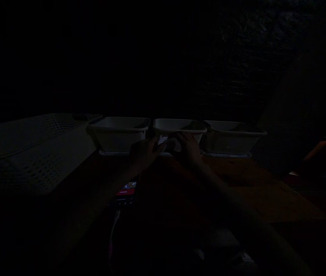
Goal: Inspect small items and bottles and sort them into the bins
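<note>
The scene is very dark. Both my hands are raised in front of the middle white bin (180, 132). My left hand (143, 150) has its fingers closed at the edge of a small pale thing (162, 141), whose kind the darkness hides. Facing it, my right hand (188, 148) curls its fingers and thumb around the other side of that dim thing. Two similar bins flank the middle one, the left bin (119, 138) and the right bin (232, 138).
A large perforated basket (56, 165) stands at the left. On the wooden table (266, 195), a lit phone (125, 193) lies below my left forearm, with a pale cable (114, 226) running toward me. Another person's arm (316, 149) shows at the far right.
</note>
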Demonstrator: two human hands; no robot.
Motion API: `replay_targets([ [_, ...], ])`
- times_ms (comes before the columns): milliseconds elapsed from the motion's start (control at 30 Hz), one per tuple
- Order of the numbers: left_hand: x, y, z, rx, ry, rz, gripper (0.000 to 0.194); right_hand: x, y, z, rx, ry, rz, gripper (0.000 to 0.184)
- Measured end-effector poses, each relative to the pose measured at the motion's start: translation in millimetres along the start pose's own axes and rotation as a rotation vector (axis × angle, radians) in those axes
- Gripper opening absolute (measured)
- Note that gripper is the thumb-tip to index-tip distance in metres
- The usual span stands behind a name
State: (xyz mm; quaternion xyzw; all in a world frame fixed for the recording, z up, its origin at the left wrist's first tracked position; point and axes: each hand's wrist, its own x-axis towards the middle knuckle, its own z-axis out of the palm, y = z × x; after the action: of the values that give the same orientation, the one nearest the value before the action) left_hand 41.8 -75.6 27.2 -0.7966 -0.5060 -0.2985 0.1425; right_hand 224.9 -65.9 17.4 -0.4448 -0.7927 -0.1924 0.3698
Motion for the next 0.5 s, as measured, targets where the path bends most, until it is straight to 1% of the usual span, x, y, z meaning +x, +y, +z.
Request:
replay_targets([
  [67, -0.2, -0.1, -0.6, -0.016, -0.002, 0.007, 0.047, 0.3, 0.4, 0.3, -0.007, -0.007, -0.003, 0.037],
  [200, 0.2, -1.2, -0.1, -0.013, 0.023, 0.009, 0.046, 0.1, 0.8, 1.8, 0.017, -0.012, -0.022, 0.044],
  [333, 0.7, -1.3, -0.2, 0.004, 0.01, 0.005, 0.045, -0.9, 1.1, 2.5, 0.054, -0.005, -0.026, 0.049],
  [400, 0.5, -1.1, -0.5, 0.008, -0.002, 0.01, 0.044, -1.1, 0.6, 1.2, 0.078, 0.001, -0.027, 0.047],
  [500, -0.2, -1.0, -0.5, 0.021, -0.008, 0.004, 0.043, -1.0, -1.3, -3.0, 0.102, 0.01, -0.018, 0.039],
])
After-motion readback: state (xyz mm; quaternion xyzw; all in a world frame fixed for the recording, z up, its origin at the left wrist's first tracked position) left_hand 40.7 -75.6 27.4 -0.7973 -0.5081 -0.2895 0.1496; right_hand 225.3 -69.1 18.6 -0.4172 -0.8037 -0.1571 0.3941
